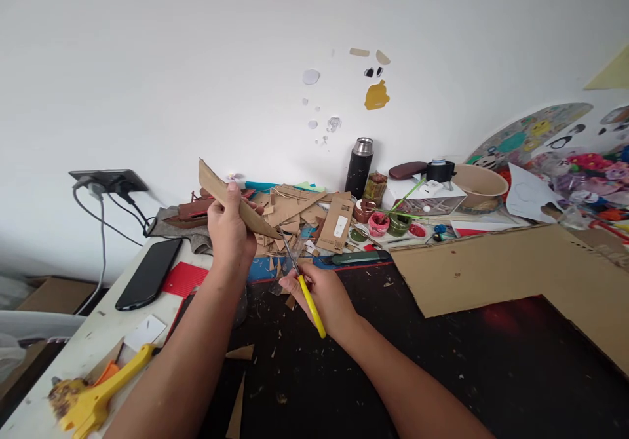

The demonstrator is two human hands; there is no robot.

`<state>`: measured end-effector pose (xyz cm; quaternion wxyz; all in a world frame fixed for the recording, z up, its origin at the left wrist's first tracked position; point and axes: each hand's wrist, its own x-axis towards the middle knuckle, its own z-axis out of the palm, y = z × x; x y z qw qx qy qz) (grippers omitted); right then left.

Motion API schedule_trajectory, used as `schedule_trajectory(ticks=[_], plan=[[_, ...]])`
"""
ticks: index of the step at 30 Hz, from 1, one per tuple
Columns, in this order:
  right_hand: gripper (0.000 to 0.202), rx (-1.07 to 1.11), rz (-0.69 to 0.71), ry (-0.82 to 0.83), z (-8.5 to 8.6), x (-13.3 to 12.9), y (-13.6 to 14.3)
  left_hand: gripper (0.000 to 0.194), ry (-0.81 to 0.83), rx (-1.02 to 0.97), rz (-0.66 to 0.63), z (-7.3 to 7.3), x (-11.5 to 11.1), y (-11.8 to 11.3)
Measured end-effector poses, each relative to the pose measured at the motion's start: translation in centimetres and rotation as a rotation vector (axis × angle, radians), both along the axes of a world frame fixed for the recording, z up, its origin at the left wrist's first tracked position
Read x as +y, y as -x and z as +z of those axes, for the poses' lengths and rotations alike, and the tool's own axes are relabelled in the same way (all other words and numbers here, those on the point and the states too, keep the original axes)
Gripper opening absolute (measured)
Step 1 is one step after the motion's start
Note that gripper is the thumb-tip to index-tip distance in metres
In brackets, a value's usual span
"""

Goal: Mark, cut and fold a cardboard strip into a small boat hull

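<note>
My left hand (pixel 230 226) is closed around a long, narrow piece of cardboard (pixel 216 183), thumb on top, held up above the table. Yellow-handled scissors (pixel 308 305) are in my right hand (pixel 327 295), with the fingers wrapped about the handles. The scissor blades point up and left and meet the cardboard piece at its lower right tip. Whether the blades are parted there is too small to tell. Behind both hands lies a pile of cardboard scraps (pixel 295 206).
A black mat (pixel 354 373) covers the table, with a large cardboard sheet (pixel 472 272) at right. Paint jars (pixel 378 224), a green cutter knife (pixel 358 257) and a black flask (pixel 360 167) stand or lie behind. At left are a phone (pixel 150 274) and a yellow glue gun (pixel 105 393).
</note>
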<state>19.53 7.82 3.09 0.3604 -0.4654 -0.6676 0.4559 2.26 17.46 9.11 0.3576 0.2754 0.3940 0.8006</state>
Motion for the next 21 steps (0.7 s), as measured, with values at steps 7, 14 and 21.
schedule_trajectory(ticks=[7, 14, 21], plan=[[0.040, -0.023, -0.009, -0.007, -0.20, 0.07, 0.01, 0.057, 0.024, -0.002, 0.031, -0.17, 0.23, -0.02], [0.043, -0.057, -0.019, -0.026, -0.42, 0.16, 0.04, 0.054, 0.035, 0.033, 0.029, -0.31, 0.26, 0.06], [0.048, -0.076, -0.023, -0.029, -0.52, 0.14, 0.08, 0.054, 0.033, 0.024, 0.033, -0.35, 0.28, -0.07]])
